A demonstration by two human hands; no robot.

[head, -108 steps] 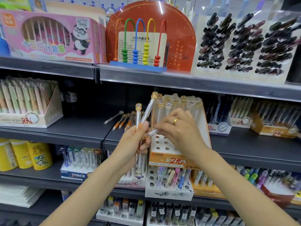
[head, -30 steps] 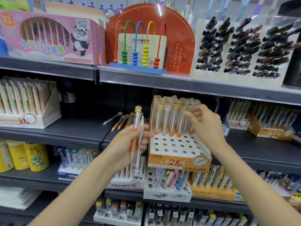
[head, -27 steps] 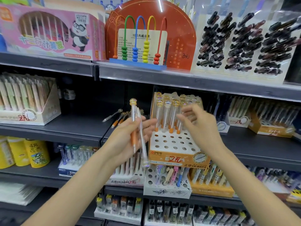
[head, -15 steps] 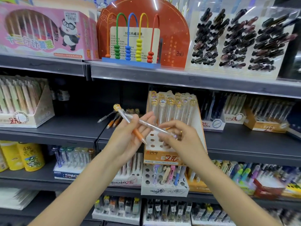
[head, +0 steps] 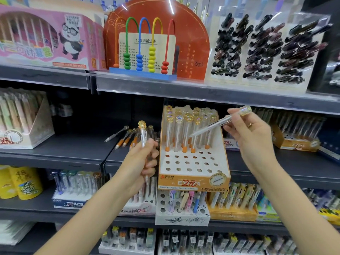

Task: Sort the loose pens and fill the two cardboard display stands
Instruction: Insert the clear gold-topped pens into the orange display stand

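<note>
The lower tip of the clear pen [head: 143, 137] is hidden inside the left hand [head: 140, 162], whose grip is clenched round the barrel, held upright with its amber ball top uppermost; whether a second pen is enclosed cannot be told. The right hand [head: 253, 137] is seen pinching a transparent pen [head: 219, 124] near its faceted ball cap, tip slanted down toward the orange cardboard display stand [head: 193, 181]. Half a second ago both hands were together on that pen; now it has been lifted away to the right. The stand's perforated white top is filled only in its back rows. Behind, loose pens [head: 127, 138] lie blurred on the dark shelf [head: 73, 148].
</note>
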